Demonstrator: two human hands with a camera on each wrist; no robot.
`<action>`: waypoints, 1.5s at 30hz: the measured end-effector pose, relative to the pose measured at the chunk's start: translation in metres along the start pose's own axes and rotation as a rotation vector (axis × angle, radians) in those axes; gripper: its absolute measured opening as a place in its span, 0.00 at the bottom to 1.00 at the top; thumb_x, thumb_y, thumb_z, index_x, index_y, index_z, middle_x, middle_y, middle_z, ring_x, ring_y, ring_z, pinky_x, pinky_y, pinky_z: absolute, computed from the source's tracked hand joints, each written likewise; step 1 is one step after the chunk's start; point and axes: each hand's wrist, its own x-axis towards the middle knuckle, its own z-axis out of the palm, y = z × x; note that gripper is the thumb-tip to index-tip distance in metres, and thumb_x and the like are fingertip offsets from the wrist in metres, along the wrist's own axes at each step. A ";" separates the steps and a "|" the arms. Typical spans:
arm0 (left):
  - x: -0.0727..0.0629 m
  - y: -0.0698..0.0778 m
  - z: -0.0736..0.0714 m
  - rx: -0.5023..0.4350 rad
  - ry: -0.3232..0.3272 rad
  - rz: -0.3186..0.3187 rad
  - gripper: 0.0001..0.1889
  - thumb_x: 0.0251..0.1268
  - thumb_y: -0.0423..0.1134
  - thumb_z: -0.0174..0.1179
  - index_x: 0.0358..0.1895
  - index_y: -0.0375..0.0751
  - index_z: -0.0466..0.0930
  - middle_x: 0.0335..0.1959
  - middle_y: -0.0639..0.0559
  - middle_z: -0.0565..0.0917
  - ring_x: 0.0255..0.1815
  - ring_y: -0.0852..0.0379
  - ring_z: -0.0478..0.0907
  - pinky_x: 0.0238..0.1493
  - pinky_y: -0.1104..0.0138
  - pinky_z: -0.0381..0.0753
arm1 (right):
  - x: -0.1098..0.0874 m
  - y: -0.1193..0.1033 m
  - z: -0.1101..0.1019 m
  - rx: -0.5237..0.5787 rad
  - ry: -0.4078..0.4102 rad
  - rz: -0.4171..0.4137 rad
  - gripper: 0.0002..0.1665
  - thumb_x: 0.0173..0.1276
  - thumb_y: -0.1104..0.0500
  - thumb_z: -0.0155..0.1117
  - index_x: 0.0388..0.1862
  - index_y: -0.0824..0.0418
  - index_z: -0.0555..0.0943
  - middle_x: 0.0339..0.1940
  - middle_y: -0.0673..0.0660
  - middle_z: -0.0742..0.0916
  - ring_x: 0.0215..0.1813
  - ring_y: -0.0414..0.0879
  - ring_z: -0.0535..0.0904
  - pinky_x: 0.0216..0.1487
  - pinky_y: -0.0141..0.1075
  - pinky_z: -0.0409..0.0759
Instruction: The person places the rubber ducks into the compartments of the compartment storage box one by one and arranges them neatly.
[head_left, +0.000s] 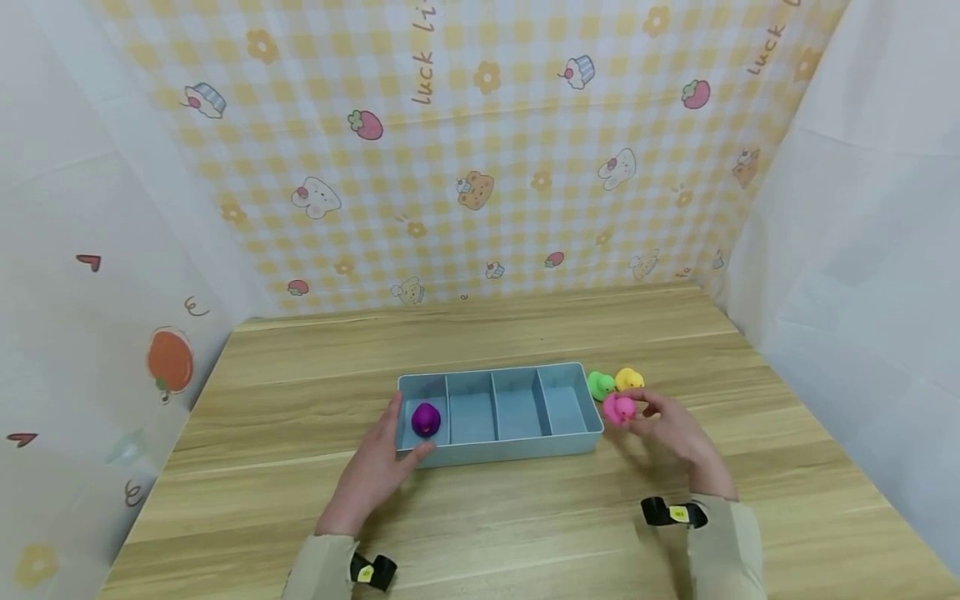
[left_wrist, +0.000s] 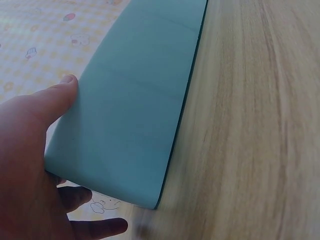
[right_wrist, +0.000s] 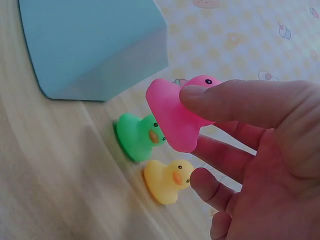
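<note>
A pale blue divided tray (head_left: 510, 452) sits on the table with a purple rubber duck (head_left: 426, 420) in its leftmost compartment. My left hand (head_left: 372, 468) grips the tray's left end, thumb along the front wall and fingers round the side. At the tray's right end, my right hand (head_left: 675, 432) pinches a pink rubber duck (right_wrist: 172, 112) between thumb and fingers. In the right wrist view the duck is raised above the table. Just beyond it, a green rubber duck (right_wrist: 135, 137) and a yellow rubber duck (right_wrist: 166, 181) stand side by side on the wood.
Under everything lies a wooden table (head_left: 480, 533). A yellow checked cloth (head_left: 487, 150) hangs behind its far edge, and white cloth (head_left: 862, 233) closes off the sides. The tray's other compartments, right of the purple duck, hold nothing.
</note>
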 end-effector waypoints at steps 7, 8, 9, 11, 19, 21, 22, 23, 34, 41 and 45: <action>0.000 0.001 -0.001 -0.006 -0.005 0.003 0.52 0.62 0.63 0.56 0.77 0.47 0.33 0.77 0.41 0.50 0.75 0.37 0.51 0.70 0.42 0.57 | 0.004 -0.008 -0.003 0.044 0.010 -0.014 0.31 0.60 0.59 0.69 0.62 0.66 0.73 0.50 0.68 0.77 0.51 0.58 0.69 0.39 0.36 0.67; 0.000 0.001 -0.001 -0.006 -0.005 0.003 0.52 0.62 0.63 0.56 0.77 0.46 0.33 0.77 0.41 0.50 0.75 0.37 0.51 0.70 0.42 0.57 | 0.004 -0.009 -0.003 0.051 0.011 -0.017 0.31 0.60 0.59 0.69 0.61 0.66 0.73 0.50 0.67 0.77 0.51 0.58 0.68 0.38 0.36 0.67; 0.000 0.001 -0.001 -0.007 -0.005 0.003 0.52 0.62 0.63 0.56 0.77 0.46 0.33 0.77 0.41 0.50 0.75 0.37 0.51 0.70 0.42 0.57 | 0.005 -0.009 -0.004 0.058 0.010 -0.020 0.31 0.60 0.60 0.69 0.61 0.67 0.73 0.50 0.67 0.77 0.51 0.58 0.68 0.38 0.36 0.67; 0.000 0.001 -0.001 -0.009 -0.005 0.004 0.52 0.62 0.63 0.56 0.77 0.46 0.33 0.77 0.40 0.50 0.75 0.37 0.51 0.70 0.42 0.57 | 0.007 -0.011 -0.004 0.061 0.009 -0.023 0.30 0.60 0.61 0.68 0.61 0.67 0.73 0.49 0.67 0.76 0.50 0.57 0.68 0.38 0.35 0.67; -0.001 0.000 -0.001 -0.007 -0.002 0.004 0.52 0.63 0.61 0.57 0.77 0.46 0.33 0.77 0.40 0.49 0.75 0.37 0.51 0.70 0.42 0.57 | 0.010 -0.018 -0.006 0.088 0.013 -0.060 0.29 0.59 0.59 0.70 0.59 0.65 0.75 0.50 0.65 0.77 0.49 0.55 0.67 0.37 0.35 0.68; -0.001 0.000 0.000 -0.007 0.002 0.005 0.52 0.62 0.61 0.57 0.77 0.46 0.33 0.77 0.40 0.49 0.75 0.37 0.51 0.70 0.42 0.57 | 0.010 -0.021 -0.005 0.088 0.012 -0.071 0.29 0.59 0.58 0.70 0.59 0.64 0.75 0.50 0.65 0.77 0.48 0.54 0.68 0.37 0.35 0.68; -0.001 0.000 0.000 -0.007 0.003 0.006 0.52 0.63 0.61 0.57 0.77 0.46 0.33 0.77 0.40 0.49 0.75 0.37 0.51 0.70 0.42 0.57 | 0.011 -0.022 -0.005 0.086 0.011 -0.072 0.29 0.59 0.58 0.70 0.59 0.64 0.75 0.49 0.64 0.78 0.48 0.54 0.68 0.37 0.35 0.69; -0.001 0.000 0.000 -0.007 0.006 0.008 0.52 0.62 0.61 0.57 0.78 0.46 0.33 0.77 0.40 0.50 0.75 0.37 0.51 0.70 0.42 0.57 | 0.011 -0.024 -0.005 0.085 0.009 -0.077 0.29 0.59 0.58 0.70 0.59 0.64 0.75 0.49 0.64 0.78 0.48 0.54 0.68 0.37 0.36 0.69; -0.002 0.002 -0.001 -0.005 0.005 0.004 0.51 0.63 0.62 0.56 0.78 0.46 0.33 0.77 0.40 0.50 0.75 0.36 0.51 0.69 0.41 0.57 | 0.012 -0.033 0.001 0.108 -0.012 -0.107 0.29 0.58 0.59 0.71 0.59 0.64 0.76 0.47 0.64 0.78 0.48 0.54 0.67 0.36 0.36 0.67; -0.002 0.002 -0.001 -0.006 0.005 0.001 0.51 0.63 0.62 0.56 0.78 0.48 0.33 0.77 0.40 0.50 0.75 0.36 0.51 0.70 0.41 0.57 | 0.016 -0.035 0.005 0.089 -0.007 -0.143 0.26 0.59 0.59 0.70 0.56 0.62 0.78 0.42 0.64 0.77 0.45 0.56 0.68 0.35 0.35 0.70; -0.002 0.001 0.000 -0.006 0.003 0.002 0.51 0.63 0.62 0.56 0.78 0.48 0.33 0.77 0.40 0.50 0.75 0.36 0.51 0.70 0.41 0.57 | 0.017 -0.035 0.009 0.097 -0.009 -0.158 0.24 0.59 0.61 0.69 0.55 0.62 0.78 0.43 0.63 0.77 0.46 0.57 0.68 0.34 0.35 0.71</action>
